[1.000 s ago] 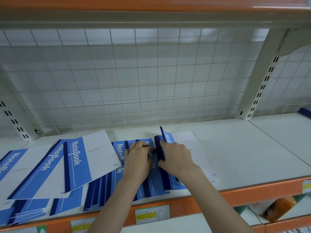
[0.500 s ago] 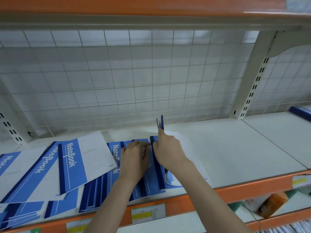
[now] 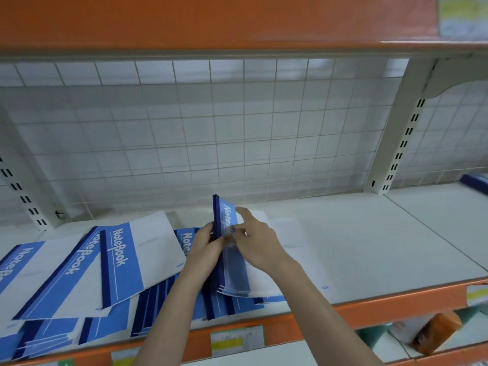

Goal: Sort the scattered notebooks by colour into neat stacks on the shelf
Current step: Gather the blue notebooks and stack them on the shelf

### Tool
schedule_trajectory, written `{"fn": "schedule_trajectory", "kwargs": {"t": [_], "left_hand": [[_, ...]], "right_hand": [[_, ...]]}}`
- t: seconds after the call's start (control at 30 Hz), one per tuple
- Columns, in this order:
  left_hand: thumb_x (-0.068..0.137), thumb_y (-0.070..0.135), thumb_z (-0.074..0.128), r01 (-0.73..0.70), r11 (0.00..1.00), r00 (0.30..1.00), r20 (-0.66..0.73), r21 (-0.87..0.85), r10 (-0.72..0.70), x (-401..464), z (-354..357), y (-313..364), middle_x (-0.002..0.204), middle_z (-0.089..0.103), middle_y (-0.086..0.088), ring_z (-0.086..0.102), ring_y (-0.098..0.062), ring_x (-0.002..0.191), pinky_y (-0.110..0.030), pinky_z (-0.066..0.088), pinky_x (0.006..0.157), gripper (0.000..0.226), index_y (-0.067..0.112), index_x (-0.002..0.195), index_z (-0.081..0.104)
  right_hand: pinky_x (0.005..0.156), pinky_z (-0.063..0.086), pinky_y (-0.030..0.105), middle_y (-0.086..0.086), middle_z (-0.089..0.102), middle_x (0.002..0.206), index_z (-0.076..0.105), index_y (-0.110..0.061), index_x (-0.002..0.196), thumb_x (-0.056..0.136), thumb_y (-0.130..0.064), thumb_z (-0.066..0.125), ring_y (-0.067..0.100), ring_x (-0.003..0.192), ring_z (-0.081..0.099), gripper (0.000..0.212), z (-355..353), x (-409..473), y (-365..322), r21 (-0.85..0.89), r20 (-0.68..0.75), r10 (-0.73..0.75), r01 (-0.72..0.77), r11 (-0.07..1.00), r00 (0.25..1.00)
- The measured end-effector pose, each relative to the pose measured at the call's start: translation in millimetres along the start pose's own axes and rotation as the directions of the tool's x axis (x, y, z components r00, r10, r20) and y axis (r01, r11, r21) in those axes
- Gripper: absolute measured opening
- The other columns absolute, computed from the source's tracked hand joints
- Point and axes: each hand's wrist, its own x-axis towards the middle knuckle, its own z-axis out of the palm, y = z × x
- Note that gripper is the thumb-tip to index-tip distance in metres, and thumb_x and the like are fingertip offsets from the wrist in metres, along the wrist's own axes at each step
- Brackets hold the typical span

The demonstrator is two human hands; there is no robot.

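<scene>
Far left, loose blue-and-white notebooks [image 3: 87, 270] lie fanned and overlapping on the shelf [image 3: 369, 241], unsorted. Moving in, the left hand [image 3: 204, 249] curls its fingers round the spine edge of a small bundle of notebooks [image 3: 229, 249], stood up on edge, likely to square the bundle. On the other side the right hand [image 3: 260, 247] braces the cover, forefinger stretched up along it, the rest half-curled against it. Further right the shelf runs bare to the upright [image 3: 401, 138], seemingly room for a stack.
</scene>
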Motion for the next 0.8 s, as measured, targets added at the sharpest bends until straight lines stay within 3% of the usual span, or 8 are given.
{"fn": "schedule_trajectory", "kwargs": {"t": [0.1, 0.17, 0.23, 0.33, 0.4, 0.47, 0.63, 0.8], "left_hand": [[0.087, -0.001, 0.058, -0.019, 0.995, 0.998, -0.058, -0.099, 0.014, -0.2, -3.9, 1.0, 0.09, 0.073, -0.003, 0.07, -0.012, 0.079, -0.024, 0.051, 0.073, 0.026, 0.021, 0.097, 0.068], [0.088, 0.003, 0.06, -0.091, 0.983, 0.996, -0.033, -0.16, 0.087, -1.7, -6.5, 4.7, 0.1, 0.073, -0.004, 0.069, -0.016, 0.091, -0.033, 0.051, 0.084, 0.027, 0.024, 0.104, 0.068], [0.086, 0.011, 0.061, -0.206, 0.965, 0.977, 0.019, -0.164, 0.212, -2.3, -8.0, 10.6, 0.109, 0.07, -0.003, 0.065, -0.019, 0.102, -0.034, 0.051, 0.09, 0.031, 0.031, 0.11, 0.066], [0.087, 0.017, 0.058, -0.34, 0.923, 0.94, -0.04, -0.179, 0.339, -3.2, -8.4, 20.1, 0.112, 0.069, 0.001, 0.065, -0.016, 0.104, -0.024, 0.052, 0.084, 0.032, 0.036, 0.113, 0.063], [0.089, 0.02, 0.057, -0.395, 0.901, 0.918, -0.097, -0.177, 0.383, -3.7, -10.9, 26.1, 0.109, 0.069, 0.004, 0.065, -0.014, 0.102, -0.021, 0.052, 0.081, 0.029, 0.035, 0.112, 0.062], [0.086, 0.029, 0.063, -0.401, 0.901, 0.915, -0.115, -0.169, 0.386, -5.4, -14.8, 29.4, 0.102, 0.07, 0.005, 0.066, -0.013, 0.096, -0.021, 0.053, 0.077, 0.022, 0.036, 0.107, 0.063], [0.068, 0.049, 0.077, -0.27, 0.951, 0.957, -0.15, -0.151, 0.248, -11.4, -9.4, 24.0, 0.092, 0.073, 0.008, 0.069, -0.01, 0.088, -0.021, 0.054, 0.069, 0.026, 0.041, 0.092, 0.07], [0.07, 0.041, 0.071, -0.209, 0.975, 0.969, -0.147, -0.072, 0.197, -15.2, -1.2, 12.2, 0.093, 0.072, 0.019, 0.067, 0.001, 0.089, -0.013, 0.051, 0.07, 0.022, 0.053, 0.088, 0.068]], "right_hand": [[0.083, 0.044, 0.023, 0.014, 0.047, 0.138, 0.024, -0.012, 0.147, 0.096, -0.012, 0.043, 0.026, 0.108, 0.057, 0.055, -5.7, -0.6, 14.9, 0.016, -0.124, 0.051, -0.049, 0.999, 0.991], [0.083, 0.031, 0.008, 0.011, 0.023, 0.153, 0.006, -0.01, 0.151, 0.096, -0.016, 0.048, 0.023, 0.126, 0.045, 0.069, -11.0, -4.2, 19.7, 0.062, -0.237, 0.042, -0.028, 0.998, 0.971], [0.088, 0.022, 0.003, 0.007, 0.015, 0.156, 0.001, -0.011, 0.151, 0.095, -0.021, 0.052, 0.019, 0.135, 0.033, 0.077, -17.8, -5.7, 17.9, 0.189, -0.34, 0.041, 0.026, 0.982, 0.94], [0.09, 0.042, 0.015, 0.007, 0.048, 0.131, 0.027, -0.014, 0.145, 0.091, -0.03, 0.059, 0.016, 0.112, 0.052, 0.065, -30.9, -4.7, 10.4, 0.425, -0.379, 0.128, 0.049, 0.904, 0.916], [0.066, 0.041, 0.007, -0.006, 0.054, 0.084, 0.056, -0.021, 0.105, 0.089, -0.033, 0.062, 0.011, 0.078, 0.051, 0.02, -36.4, -5.9, 5.1, 0.546, -0.336, 0.136, 0.075, 0.834, 0.932], [0.062, 0.039, 0.007, -0.011, 0.055, 0.07, 0.061, -0.022, 0.083, 0.09, -0.025, 0.061, 0.005, 0.067, 0.05, 0.008, -36.4, -8.5, 5.1, 0.583, -0.338, 0.038, 0.178, 0.793, 0.94], [0.082, 0.047, 0.016, -0.01, 0.07, 0.103, 0.064, -0.023, 0.109, 0.091, -0.014, 0.056, 0.009, 0.098, 0.063, 0.022, -18.7, -11.7, 17.8, 0.647, -0.337, -0.046, 0.266, 0.715, 0.941], [0.078, 0.041, 0.002, -0.024, 0.066, 0.107, 0.058, -0.034, 0.115, 0.098, -0.011, 0.042, -0.008, 0.099, 0.058, 0.033, 3.5, -13.2, 39.2, 0.652, -0.293, -0.005, 0.204, 0.731, 0.956]]}}
